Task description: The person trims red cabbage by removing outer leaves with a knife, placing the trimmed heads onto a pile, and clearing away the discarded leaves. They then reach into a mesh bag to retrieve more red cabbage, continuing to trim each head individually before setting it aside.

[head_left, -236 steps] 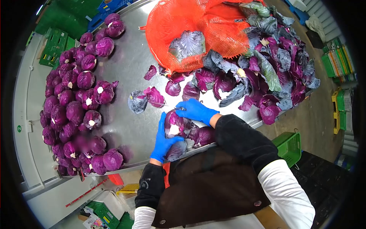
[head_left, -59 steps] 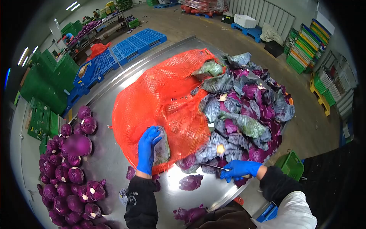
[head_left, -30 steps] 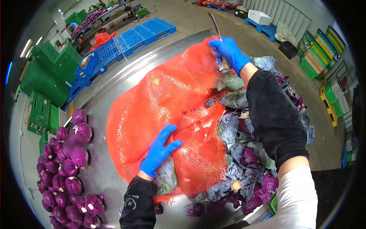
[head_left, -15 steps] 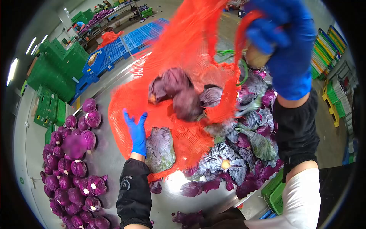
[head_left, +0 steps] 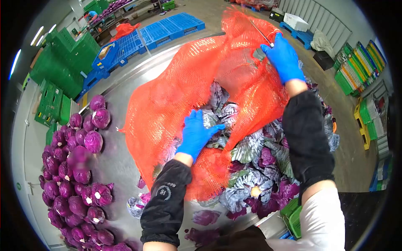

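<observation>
A red mesh bag [head_left: 161, 98] is spread across the metal table, with purple-grey cabbages [head_left: 218, 96] showing through its wide opening. My left hand [head_left: 195, 133] lies over the opening with fingers apart, close above the cabbages and mesh. Up at the far right side of the bag, my right hand [head_left: 284, 58] has its fingers and thumb closed on the mesh edge. A thin dark strip with a pale end runs from between that thumb and forefinger over the mesh. Loose outer cabbage leaves [head_left: 247, 188] are heaped beside and below the bag.
Trimmed purple cabbages [head_left: 77, 205] are piled along the left of the metal table [head_left: 119, 167]. Green crates [head_left: 65, 62] and blue pallets [head_left: 171, 29] stand beyond it. A green crate [head_left: 293, 215] sits at the near right, and stacked coloured crates [head_left: 360, 67] stand farther right.
My right hand has come down and away from me, lowering the raised bag over the cabbages. My left hand has moved right, onto the bag's opening.
</observation>
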A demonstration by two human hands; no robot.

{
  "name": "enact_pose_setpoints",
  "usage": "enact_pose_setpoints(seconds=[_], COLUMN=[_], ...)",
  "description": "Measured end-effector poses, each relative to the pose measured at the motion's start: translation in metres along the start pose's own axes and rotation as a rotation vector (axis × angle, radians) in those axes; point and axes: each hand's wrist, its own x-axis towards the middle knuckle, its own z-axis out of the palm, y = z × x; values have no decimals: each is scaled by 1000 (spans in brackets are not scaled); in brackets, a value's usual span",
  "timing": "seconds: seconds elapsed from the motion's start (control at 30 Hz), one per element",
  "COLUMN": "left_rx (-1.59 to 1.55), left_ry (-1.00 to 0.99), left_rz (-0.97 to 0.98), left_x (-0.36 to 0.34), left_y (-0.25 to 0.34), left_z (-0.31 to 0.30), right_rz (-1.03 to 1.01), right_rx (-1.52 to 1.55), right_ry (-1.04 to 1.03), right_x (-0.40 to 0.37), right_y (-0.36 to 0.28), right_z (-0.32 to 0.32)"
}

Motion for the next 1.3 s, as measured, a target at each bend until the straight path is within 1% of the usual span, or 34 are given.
enact_pose_setpoints(seconds=[0.03, 0.07, 0.13, 0.17, 0.2, 0.27, 0.33, 0.37, 0.4, 0.43, 0.47, 0.53, 0.57, 0.6, 0.67, 0.7, 0.77, 0.8, 0.83, 0.87, 0.9, 0.93, 0.97, 1.0, 1.03, 1.07, 1.1, 1.13, 1.17, 1.2, 1.27, 1.3], left_rx=[160, 157, -178, -318, -316, -734, -732, -705, -683, -855, -852, -1531, -1749, -1756, -1774, -1859, -2021, -2023, -1979, -1924, -1913, -2013, -2083, -2126, -2120, -2202, -2262, -2289, -2128, -1962, -1711, -1393], left_ry=[-88, -100, 0, 28, 21, 31, 34, 59, 85, 82, 81, 12, -162, -162, 218, 202, 167, 171, 316, 463, 480, 222, -52, -331, -307, -93, 136, 378, 426, 458, 543, 479], left_rz=[-126, -130, -137, -217, -215, -343, -327, -310, -294, -306, -300, -601, -623, -617, -540, -505, -220, -231, -219, -211, -229, -42, 148, 333, 301, 83, -142, -388, -567, -724, -856, -816], left_x=[0, -1, 0, -4, -7, -13, -25, -31, -35, -35, -36, -38, -38, -42, -59, -74, -100, -113, -128, -146, -167, -193, -218, -248, -284, -312, -340, -370, -356, -333, -393, -405], left_y=[8, -2, -30, -29, -39, -60, -58, -59, -61, -74, -80, -77, -79, -86, -105, -95, -86, -73, -59, -52, -60, -77, -97, -110, -117, -126, -131, -129, -72, -18, -36, -44], left_z=[4, 10, 19, 14, 16, 23, 16, 19, 23, 31, 34, 28, 22, 24, 33, 16, -10, -32, -57, -71, -63, -41, -20, -12, -19, -27, -35, -45, -87, -126, -131, -134], right_rz=[-48, -90, -198, -179, -154, 293, 357, 363, 256, 149, 150, 69, 127, 103, 25, -39, -147, -188, -149, -140, 58, 271, 243, -196, -109, -38, -39, 299, 648, 644, 706, 761], right_rx=[183, 364, 849, 997, 1140, 1139, 1014, 1023, 810, 597, 600, 650, 748, 695, 705, 776, 933, 1022, 1157, 1160, 1332, 1493, 1589, 1439, 1525, 1606, 1615, 1681, 1693, 1701, 1493, 1412], right_ry=[41, 80, 58, -100, -263, -848, -1074, -1067, -1001, -927, -922, -907, -864, -889, -627, -565, -484, -462, -506, -525, -749, -974, -1035, -698, -689, -667, -695, -1023, -1339, -1357, -1591, -1585], right_x=[-22, -44, -95, -122, -146, -167, -175, -181, -188, -191, -196, -206, -216, -219, -254, -266, -284, -290, -297, -305, -312, -324, -345, -366, -391, -406, -414, -424, -433, -440, -467, -485], right_y=[-8, -16, -36, -42, -48, -67, -76, -76, -74, -75, -78, -88, -89, -97, -98, -97, -92, -90, -84, -87, -90, -94, -103, -113, -123, -130, -131, -132, -134, -136, -134, -136], right_z=[-4, -8, 0, 6, 9, -1, 35, 65, 97, 117, 124, 121, 116, 83, 76, 65, 21, -7, -30, -52, -72, -84, -79, -65, -64, -62, -63, -68, -70, -64, -49, -41])
